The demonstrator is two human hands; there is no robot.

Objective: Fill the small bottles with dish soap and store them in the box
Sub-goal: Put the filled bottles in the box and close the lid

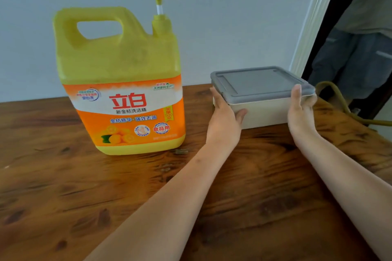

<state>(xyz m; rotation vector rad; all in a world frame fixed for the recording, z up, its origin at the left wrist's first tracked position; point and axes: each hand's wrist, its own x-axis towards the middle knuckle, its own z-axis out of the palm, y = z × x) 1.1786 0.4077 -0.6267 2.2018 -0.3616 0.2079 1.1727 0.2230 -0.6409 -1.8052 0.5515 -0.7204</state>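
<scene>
Left hand (224, 116), right hand (301, 110) (both bare)

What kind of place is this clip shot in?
Likely a home room, not a lab: wooden table against a plain wall, a household dish soap jug, a white door frame at right.

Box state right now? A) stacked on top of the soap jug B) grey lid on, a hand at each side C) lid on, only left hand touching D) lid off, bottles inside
B: the grey lid sits closed on the cream box, left hand at its left side, right hand at its right.
</scene>
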